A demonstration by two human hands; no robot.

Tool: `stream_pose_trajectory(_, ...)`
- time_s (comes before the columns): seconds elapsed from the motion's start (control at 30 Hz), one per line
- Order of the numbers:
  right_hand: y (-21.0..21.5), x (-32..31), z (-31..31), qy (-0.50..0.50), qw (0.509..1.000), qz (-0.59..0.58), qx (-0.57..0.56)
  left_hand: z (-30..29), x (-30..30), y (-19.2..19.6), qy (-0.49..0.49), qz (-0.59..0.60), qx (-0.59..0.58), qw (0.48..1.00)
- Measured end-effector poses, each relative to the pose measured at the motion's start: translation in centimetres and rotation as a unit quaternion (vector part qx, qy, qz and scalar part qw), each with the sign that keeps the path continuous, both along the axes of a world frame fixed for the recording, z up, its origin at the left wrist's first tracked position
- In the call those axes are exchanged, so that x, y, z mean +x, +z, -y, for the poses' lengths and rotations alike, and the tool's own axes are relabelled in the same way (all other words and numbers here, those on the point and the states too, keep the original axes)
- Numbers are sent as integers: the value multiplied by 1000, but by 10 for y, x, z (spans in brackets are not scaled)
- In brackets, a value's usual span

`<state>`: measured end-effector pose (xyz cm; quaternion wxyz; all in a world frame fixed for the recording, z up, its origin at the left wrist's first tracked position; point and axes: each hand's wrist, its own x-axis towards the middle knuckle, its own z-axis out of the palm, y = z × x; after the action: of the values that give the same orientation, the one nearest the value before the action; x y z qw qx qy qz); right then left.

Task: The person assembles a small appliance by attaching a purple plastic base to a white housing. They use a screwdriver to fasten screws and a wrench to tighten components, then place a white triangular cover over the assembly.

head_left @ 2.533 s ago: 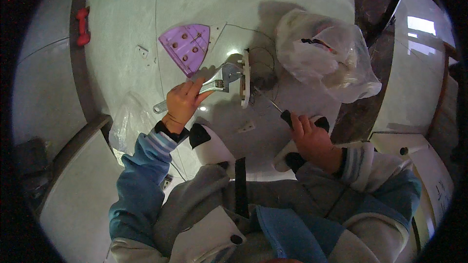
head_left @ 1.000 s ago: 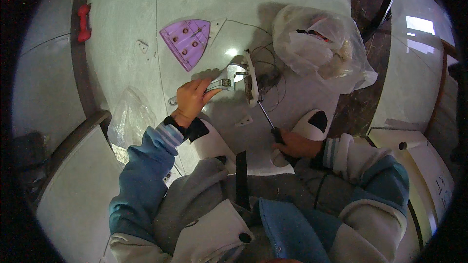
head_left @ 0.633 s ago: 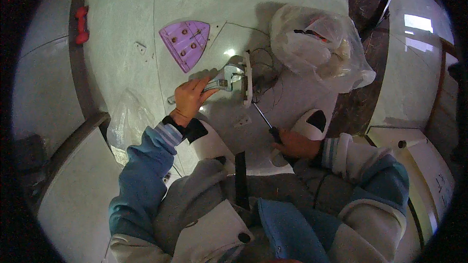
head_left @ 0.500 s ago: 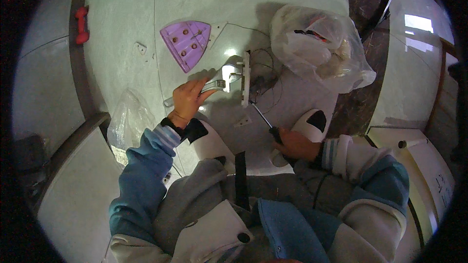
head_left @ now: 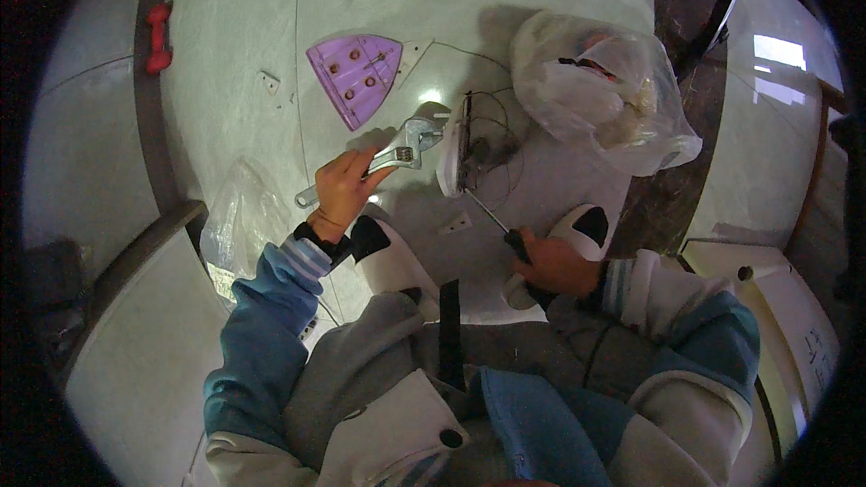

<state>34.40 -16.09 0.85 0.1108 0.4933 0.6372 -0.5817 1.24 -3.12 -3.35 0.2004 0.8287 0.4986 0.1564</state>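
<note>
1. The left hand [head_left: 345, 188] is wrapped around the handle of an adjustable wrench [head_left: 408, 151]; the handle's end juts out to the left of the grip, the head to its upper right.
2. The right hand [head_left: 555, 261] is curled around the dark handle of a screwdriver [head_left: 490, 211], whose shaft slants up and left, away from the grip.
3. A white elongated part [head_left: 448, 165] lies right of the left grip and up-left of the right one, seen nearly edge-on, with pins toward the wrench head. The screwdriver tip is at its lower end; I cannot tell whether they touch.
4. Dark thin wires [head_left: 505, 140] loop just past the white part, above the right grip.
5. A purple rounded-triangular shell [head_left: 354, 81] with four brownish round spots lies beyond the left grip.
6. A bulging translucent plastic bag [head_left: 595, 99] sits beyond the right grip.
7. A small white triangular piece [head_left: 457, 222] lies between the two grips.
8. Well off to the left grip's upper left is a red dumbbell [head_left: 159, 38].
</note>
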Motion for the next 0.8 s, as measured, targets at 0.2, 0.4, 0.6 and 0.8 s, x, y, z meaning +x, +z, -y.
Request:
stream_pose_trajectory(0.2,-3,3,1,1,1000,13,-5,-7,17,21,16,23,-34,999)
stream_pose_trajectory(0.4,-1,4,0,5,1000,21,-13,-15,31,29,48,-12,-103,993)
stream_pose_trajectory(0.6,-5,6,3,10,1000,24,7,-17,40,30,67,8,-199,978)
stream_pose_trajectory(0.8,-7,9,6,3,999,-11,37,-21,45,36,54,12,-221,974)
